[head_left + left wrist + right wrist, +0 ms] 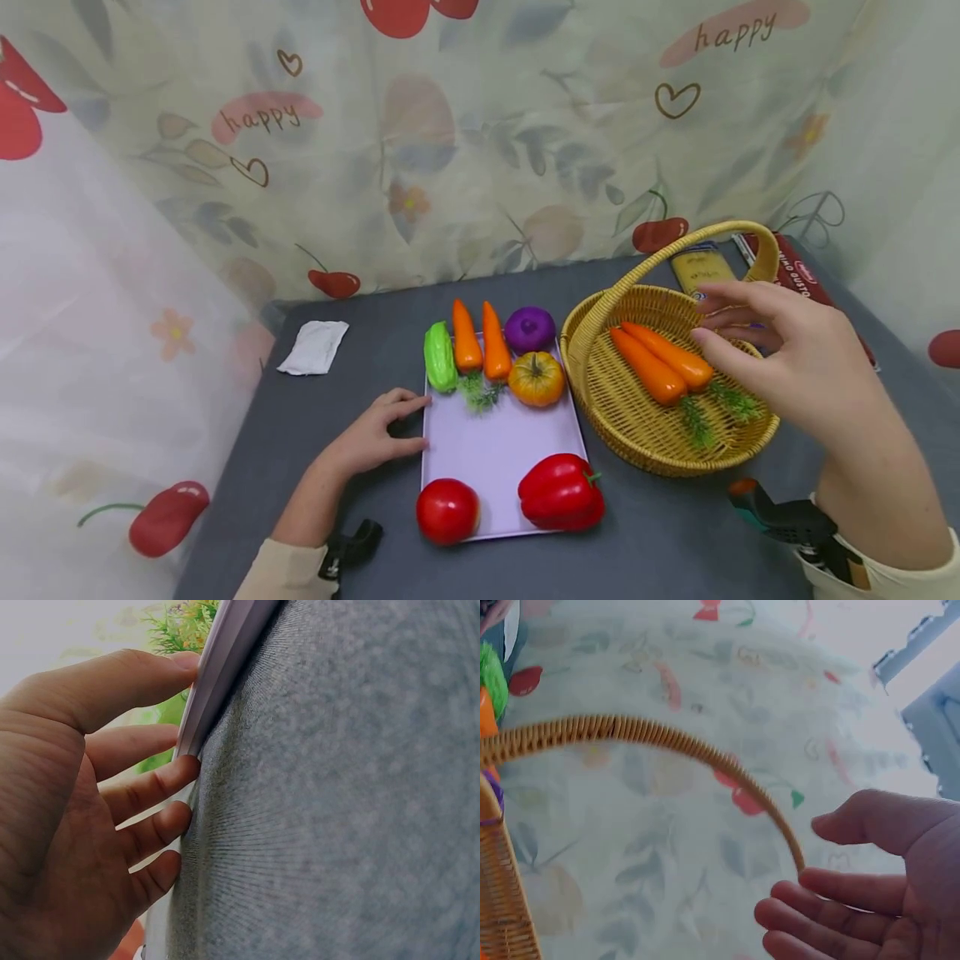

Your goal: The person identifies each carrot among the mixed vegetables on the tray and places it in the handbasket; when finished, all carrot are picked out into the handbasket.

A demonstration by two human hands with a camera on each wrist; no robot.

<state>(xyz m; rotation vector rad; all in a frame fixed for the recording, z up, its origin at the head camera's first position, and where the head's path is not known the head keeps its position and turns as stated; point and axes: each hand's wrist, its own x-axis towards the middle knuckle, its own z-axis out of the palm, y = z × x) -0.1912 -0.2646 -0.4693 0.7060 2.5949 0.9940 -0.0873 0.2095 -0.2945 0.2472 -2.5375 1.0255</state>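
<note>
My left hand (378, 433) rests at the left edge of a lilac tray (480, 442); in the left wrist view its fingertips touch the rim, fingers loosely extended. Over the right side of a wicker basket (652, 462) hovers my right hand (787, 358), thumb apart from the fingers and nothing between them. Its fingertips overlap the basket's arched handle (667, 739) in the right wrist view. Two carrots (648, 367) lie inside the basket. At the tray's far end sit a green vegetable (440, 357), two more carrots (467, 337), a purple onion (530, 330) and a small pumpkin (536, 379).
A tomato (447, 511) and a red bell pepper (561, 492) lie at the tray's near corners. A white packet (313, 347) is at the far left. Behind the basket are a yellow package (701, 268) and a dark red box (802, 271), by a patterned curtain (480, 167).
</note>
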